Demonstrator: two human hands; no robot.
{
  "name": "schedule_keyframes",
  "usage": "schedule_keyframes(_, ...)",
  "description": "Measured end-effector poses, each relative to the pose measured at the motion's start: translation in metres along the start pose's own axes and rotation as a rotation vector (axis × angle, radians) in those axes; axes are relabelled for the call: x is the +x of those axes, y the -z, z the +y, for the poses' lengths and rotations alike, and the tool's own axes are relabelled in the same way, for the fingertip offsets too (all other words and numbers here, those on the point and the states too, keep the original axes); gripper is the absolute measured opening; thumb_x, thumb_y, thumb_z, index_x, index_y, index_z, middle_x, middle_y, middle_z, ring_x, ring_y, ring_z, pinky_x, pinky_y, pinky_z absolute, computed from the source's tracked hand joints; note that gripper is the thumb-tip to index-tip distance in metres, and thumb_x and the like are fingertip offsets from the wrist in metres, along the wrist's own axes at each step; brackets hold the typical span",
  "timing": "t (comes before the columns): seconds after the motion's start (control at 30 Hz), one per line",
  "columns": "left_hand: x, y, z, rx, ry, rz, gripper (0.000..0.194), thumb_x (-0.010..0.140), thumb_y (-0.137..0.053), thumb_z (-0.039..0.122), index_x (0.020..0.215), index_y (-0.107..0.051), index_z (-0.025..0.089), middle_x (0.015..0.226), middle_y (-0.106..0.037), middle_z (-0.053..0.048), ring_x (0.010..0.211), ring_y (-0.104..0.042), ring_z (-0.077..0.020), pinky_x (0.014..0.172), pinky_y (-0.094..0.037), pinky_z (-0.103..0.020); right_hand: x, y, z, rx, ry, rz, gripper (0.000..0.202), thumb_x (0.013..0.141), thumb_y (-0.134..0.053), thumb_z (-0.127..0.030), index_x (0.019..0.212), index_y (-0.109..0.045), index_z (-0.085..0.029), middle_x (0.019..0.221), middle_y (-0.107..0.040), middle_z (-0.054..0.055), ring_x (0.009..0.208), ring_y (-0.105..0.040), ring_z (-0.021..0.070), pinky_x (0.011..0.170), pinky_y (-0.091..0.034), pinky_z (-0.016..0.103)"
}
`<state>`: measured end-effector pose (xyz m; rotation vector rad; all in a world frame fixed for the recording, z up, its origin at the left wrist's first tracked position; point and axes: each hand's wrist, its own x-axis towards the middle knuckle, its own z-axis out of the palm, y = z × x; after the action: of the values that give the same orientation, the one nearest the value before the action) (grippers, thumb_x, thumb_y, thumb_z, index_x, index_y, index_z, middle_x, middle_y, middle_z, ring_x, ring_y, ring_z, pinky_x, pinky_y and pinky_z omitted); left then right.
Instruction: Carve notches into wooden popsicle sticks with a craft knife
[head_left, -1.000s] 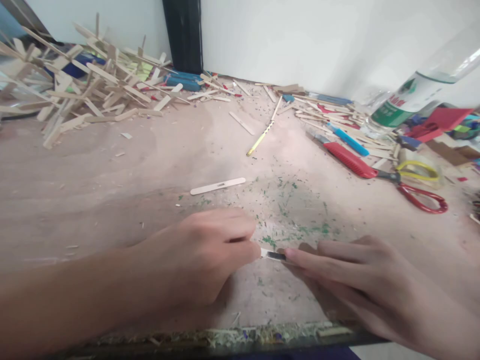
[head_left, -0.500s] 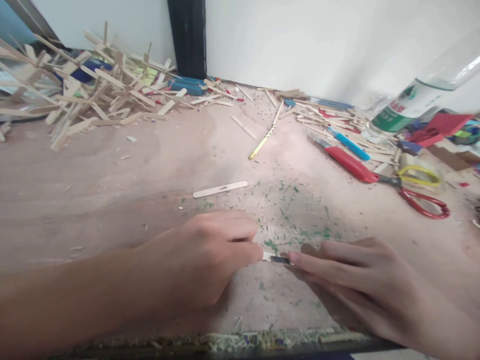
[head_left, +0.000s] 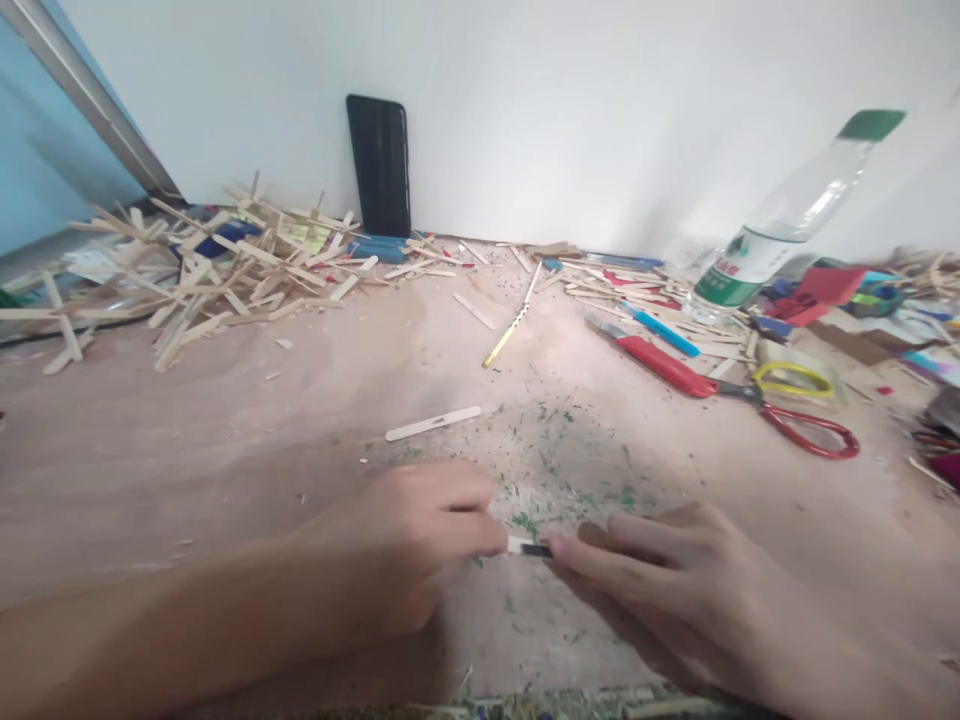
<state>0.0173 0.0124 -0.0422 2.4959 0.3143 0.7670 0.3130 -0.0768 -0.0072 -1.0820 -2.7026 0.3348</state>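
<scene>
"What's changed on your feed?"
"My view has tipped up over the last second; the worktop's (head_left: 315,400) front edge has nearly left the frame. The hands keep their pose: my left hand (head_left: 431,545) pinches one end of a pale strip (head_left: 514,545), my right hand (head_left: 675,575) is closed on a dark piece (head_left: 535,550) that meets it."
"Which way does the strip lie?"
"Long axis crosswise between the hands, dipping slightly rightward. Just beyond are green scraps (head_left: 551,450) and a slotted stick (head_left: 433,423), its right end farther from me."
"Any writing?"
"Past the scissors (head_left: 814,435), a bottle (head_left: 750,265) has a white-and-green label with red characters, too blurred to read. Its green cap now shows, as does the whole phone (head_left: 380,165) against the wall (head_left: 547,110)."
</scene>
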Motion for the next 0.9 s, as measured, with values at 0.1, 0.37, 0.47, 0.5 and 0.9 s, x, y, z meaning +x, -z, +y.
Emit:
schedule_keyframes(0.1, -0.002, 0.001, 0.000, 0.014, 0.036, -0.047, 0.031, 0.101, -0.052, -0.001, 0.099, -0.075, 0.019, 0.085, -0.061, 0.000, 0.075, -0.053, -0.0162, 0.068, -0.039, -0.030, -0.001, -0.003, 0.002, -0.026, 0.013, 0.002, 0.027, 0.121, -0.052, -0.022, 0.140, -0.070, -0.021, 0.085, -0.067, -0.003, 0.058, -0.058, 0.0130, 0.050, -0.032, 0.035)
schedule_keyframes(0.37, 0.004, 0.009, 0.007, 0.014, 0.041, -0.066, 0.035, 0.105, -0.051, -0.001, 0.100, -0.081, 0.016, 0.082, -0.063, -0.001, 0.076, -0.058, -0.0157, 0.068, -0.041, -0.028, 0.007, 0.003, -0.003, 0.058, -0.030, 0.016, 0.025, 0.122, -0.053, -0.024, 0.129, -0.077, -0.020, 0.081, -0.064, -0.003, 0.057, -0.056, 0.0118, 0.050, -0.032, 0.035)
schedule_keyframes(0.47, 0.006, 0.014, 0.010, 0.012, 0.034, -0.073, 0.034, 0.108, -0.051, 0.000, 0.100, -0.081, 0.014, 0.083, -0.063, -0.002, 0.077, -0.059, -0.0159, 0.068, -0.042, -0.027, 0.004, 0.005, -0.003, 0.190, -0.109, 0.031, 0.027, 0.121, -0.055, -0.025, 0.135, -0.078, -0.022, 0.088, -0.072, -0.001, 0.066, -0.068, 0.0122, 0.055, -0.039, 0.031)
schedule_keyframes(0.5, 0.007, 0.015, 0.010, 0.012, 0.029, -0.078, 0.034, 0.108, -0.051, 0.001, 0.101, -0.081, 0.014, 0.083, -0.063, -0.002, 0.077, -0.059, -0.0161, 0.069, -0.042, -0.027, 0.003, 0.006, -0.002, 0.212, -0.128, 0.061, 0.027, 0.121, -0.056, -0.026, 0.135, -0.079, -0.023, 0.087, -0.073, -0.001, 0.067, -0.069, 0.0125, 0.056, -0.040, 0.031)
schedule_keyframes(0.9, 0.007, 0.015, 0.011, 0.008, 0.036, -0.102, 0.028, 0.115, -0.057, 0.011, 0.104, -0.084, 0.014, 0.089, -0.066, -0.004, 0.081, -0.060, -0.0170, 0.072, -0.042, -0.027, 0.002, 0.011, -0.007, 0.230, -0.198, -0.021, 0.032, 0.119, -0.050, -0.027, 0.122, -0.082, -0.021, 0.093, -0.079, 0.005, 0.073, -0.072, 0.0167, 0.059, -0.041, 0.033)
